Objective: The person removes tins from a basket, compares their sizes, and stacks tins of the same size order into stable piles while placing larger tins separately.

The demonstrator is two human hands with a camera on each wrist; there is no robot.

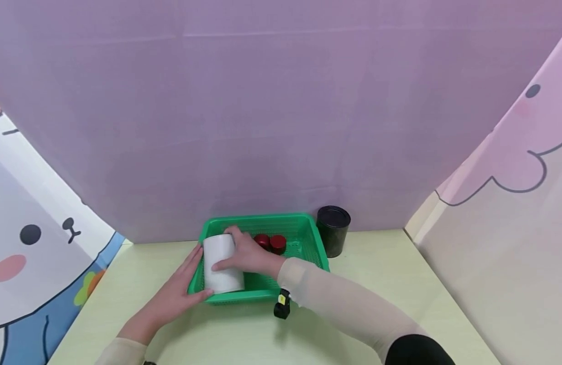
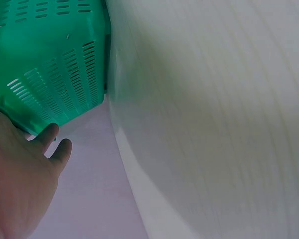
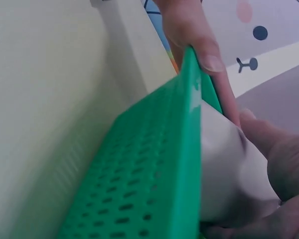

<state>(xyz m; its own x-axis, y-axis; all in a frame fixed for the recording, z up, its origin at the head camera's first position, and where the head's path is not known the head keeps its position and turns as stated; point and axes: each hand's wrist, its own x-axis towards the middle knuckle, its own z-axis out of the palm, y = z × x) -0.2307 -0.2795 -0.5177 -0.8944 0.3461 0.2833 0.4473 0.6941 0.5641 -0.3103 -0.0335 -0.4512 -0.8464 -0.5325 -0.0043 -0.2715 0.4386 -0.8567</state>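
Observation:
A plain white cylinder [image 1: 223, 266] leans inside the left end of a green plastic basket [image 1: 262, 294]. My right hand [image 1: 251, 253] grips the cylinder from its right side, thumb toward me and fingers on the far side. At the basket's left end, my left hand [image 1: 178, 291] rests with straight fingers along the rim and its thumb at the front corner. Seen from the right wrist, the left thumb lies on the green rim [image 3: 189, 99], and the white cylinder [image 3: 224, 159] is just inside the wall. Two dark red round-topped things [image 1: 278, 244] sit behind the right hand.
A black lidded can [image 1: 334, 230] stands upright on the pale tabletop [image 1: 377, 284], close by the basket's right end. A purple cloth wall [image 1: 281, 126] rises behind, with printed panels at both sides.

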